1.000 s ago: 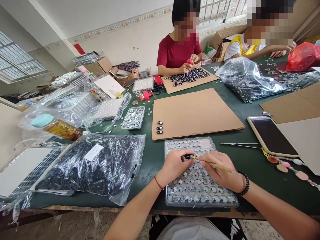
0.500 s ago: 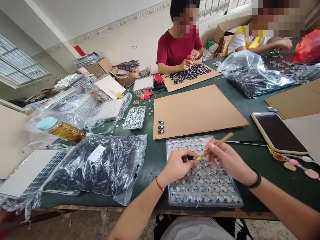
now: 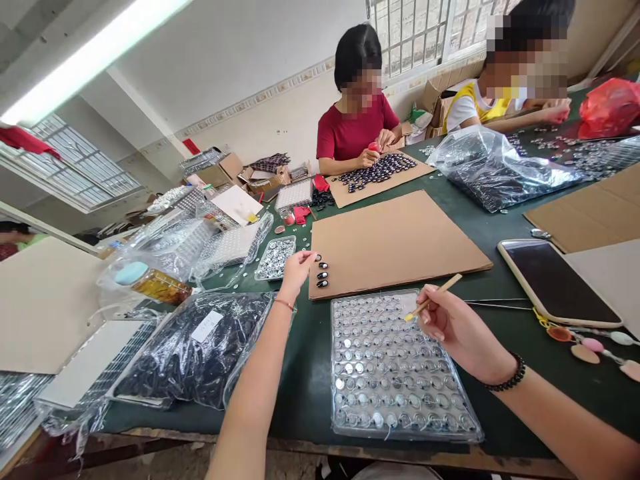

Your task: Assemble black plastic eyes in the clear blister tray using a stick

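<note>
My left hand point(image 3: 299, 272) reaches to the left edge of a brown cardboard sheet point(image 3: 395, 240). Its thumb and finger pinch a small black oval piece point(image 3: 319, 258) at the sheet's edge. Just below, three similar black pieces point(image 3: 323, 275) with a whitish shiny spot lie in a column on the cardboard. My right hand point(image 3: 443, 317) is closed around a thin wooden stick point(image 3: 440, 291) with a yellow tip, held slanted over a clear plastic tray point(image 3: 395, 373). Rows of round, clear, shiny pieces fill much of that tray.
A clear tub of small shiny pieces point(image 3: 276, 259) stands beside my left hand. Left of the tray lies a plastic bag of black pieces point(image 3: 200, 353); a phone point(image 3: 557, 283) lies to the right. Across the table, a person in red point(image 3: 356, 130) works over black pieces on cardboard.
My left hand has moved from over the tray to the cardboard's left edge, carrying a black piece. My right hand stays over the tray with the stick. The view has tilted up.
</note>
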Available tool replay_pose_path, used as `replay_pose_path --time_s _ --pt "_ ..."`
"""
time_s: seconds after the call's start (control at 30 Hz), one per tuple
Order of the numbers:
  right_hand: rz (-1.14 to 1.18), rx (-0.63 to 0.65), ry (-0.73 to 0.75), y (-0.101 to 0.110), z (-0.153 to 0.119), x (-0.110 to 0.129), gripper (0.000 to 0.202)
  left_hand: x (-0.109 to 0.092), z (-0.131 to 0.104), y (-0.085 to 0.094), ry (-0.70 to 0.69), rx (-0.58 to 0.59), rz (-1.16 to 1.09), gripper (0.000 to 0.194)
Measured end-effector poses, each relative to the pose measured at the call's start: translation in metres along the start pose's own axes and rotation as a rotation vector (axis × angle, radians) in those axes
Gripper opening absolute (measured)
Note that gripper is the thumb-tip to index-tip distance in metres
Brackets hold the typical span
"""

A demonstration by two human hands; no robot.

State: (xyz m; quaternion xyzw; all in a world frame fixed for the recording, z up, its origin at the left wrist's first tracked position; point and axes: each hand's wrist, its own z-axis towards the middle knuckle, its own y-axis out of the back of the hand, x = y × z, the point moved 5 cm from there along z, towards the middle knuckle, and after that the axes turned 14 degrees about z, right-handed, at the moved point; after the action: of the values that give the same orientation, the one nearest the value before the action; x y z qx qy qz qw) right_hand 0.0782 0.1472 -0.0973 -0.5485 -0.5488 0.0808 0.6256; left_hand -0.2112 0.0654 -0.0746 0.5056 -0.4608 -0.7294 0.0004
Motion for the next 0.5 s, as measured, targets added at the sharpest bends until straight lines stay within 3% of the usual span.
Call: replay_pose_path --time_s 0.07,0.17,0.33,0.5 --pt "0.008 0.016 0.003 0.000 0.001 -0.001 0.025 0.010 0.026 -0.003 -0.018 0.007 0.060 0.021" --pt "-0.002 0.023 0.009 0.004 0.006 -0.003 0.026 0.020 0.045 -0.013 -0.019 0.024 0.107 0.016" --pt "-0.005 -0.017 0.047 0.014 0.018 -0.002 0.029 0.021 0.048 -0.023 0.015 0.041 0.127 0.007" --pt "0.016 -0.039 0.056 0.019 0.024 -0.002 0.030 0.011 0.042 -0.017 0.079 -0.051 -0.016 0.007"
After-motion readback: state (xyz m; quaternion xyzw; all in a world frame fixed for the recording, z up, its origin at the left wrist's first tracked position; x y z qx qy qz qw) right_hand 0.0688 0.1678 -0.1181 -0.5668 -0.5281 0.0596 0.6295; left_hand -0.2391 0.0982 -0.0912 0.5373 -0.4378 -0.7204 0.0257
